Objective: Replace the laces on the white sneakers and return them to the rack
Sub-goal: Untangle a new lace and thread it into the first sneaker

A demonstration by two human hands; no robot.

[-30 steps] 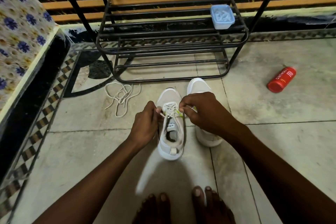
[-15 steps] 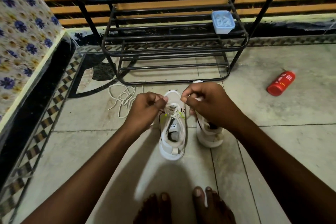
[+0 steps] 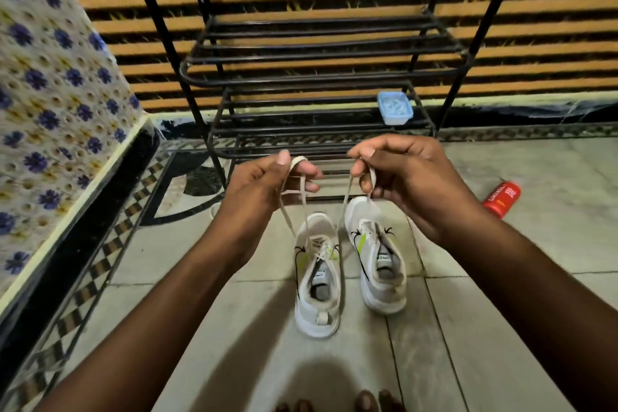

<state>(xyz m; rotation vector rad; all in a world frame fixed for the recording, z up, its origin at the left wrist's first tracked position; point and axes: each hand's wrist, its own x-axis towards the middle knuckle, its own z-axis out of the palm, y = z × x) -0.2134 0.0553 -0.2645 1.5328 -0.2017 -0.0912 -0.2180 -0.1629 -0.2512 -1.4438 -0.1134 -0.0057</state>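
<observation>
Two white sneakers stand side by side on the tiled floor, toes toward the rack. The left sneaker has a white lace threaded through its front eyelets. My left hand pinches one end of that lace, which is wrapped over a finger. My right hand pinches the other end, and both ends are held up above the shoes. The right sneaker shows no lace in its eyelets. The black metal shoe rack stands just beyond the shoes.
A small blue plastic tub sits on a lower rack shelf at the right. A red bottle lies on the floor to the right. A floral-covered bed borders the left. My bare toes show at the bottom edge.
Both hands have risen from the left sneaker's tongue and spread apart, drawing the lace ends up. The view has tilted up, and the loose lace on the floor is now behind my left hand.
</observation>
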